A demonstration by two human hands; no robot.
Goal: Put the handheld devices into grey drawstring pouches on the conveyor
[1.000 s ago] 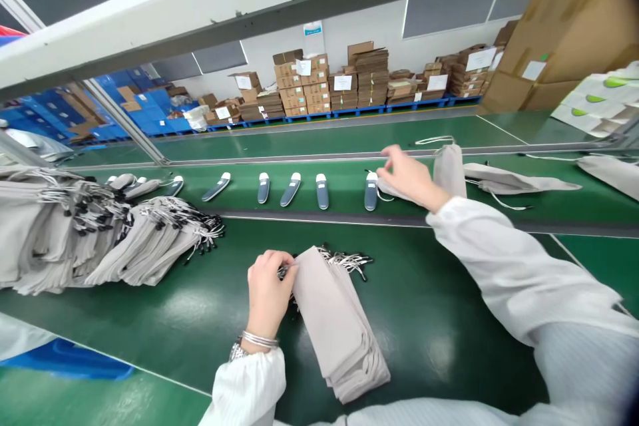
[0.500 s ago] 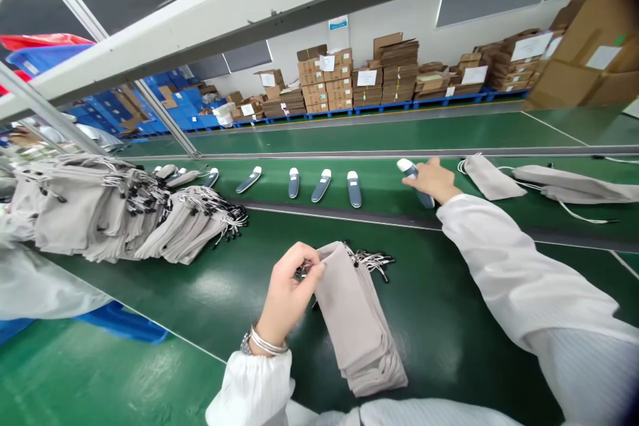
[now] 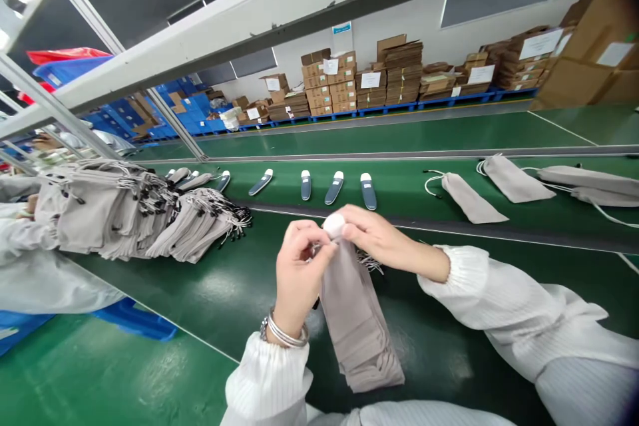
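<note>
- Left hand: finger and thumb pinched on the mouth of the top pouch, a grip probably keeping the cloth edge raised.
- Right hand: closed on a white-ended device at that mouth; only the pale end shows, the body being hidden, perhaps by cloth.
- Pouch stack: under the top pouch on the green bench, cords at the far end, likely so the openings sit near both hands.
- Blue-grey devices: spaced along the far strip, white ends mostly away from the person, presumably for easy single pickup.
- Loose pouch: laid apart, right of the devices.
- Larger pouch pile: left, cords bunched together.
- Writing: carton labels and blue wall sign, illegible; no brand readable.
</note>
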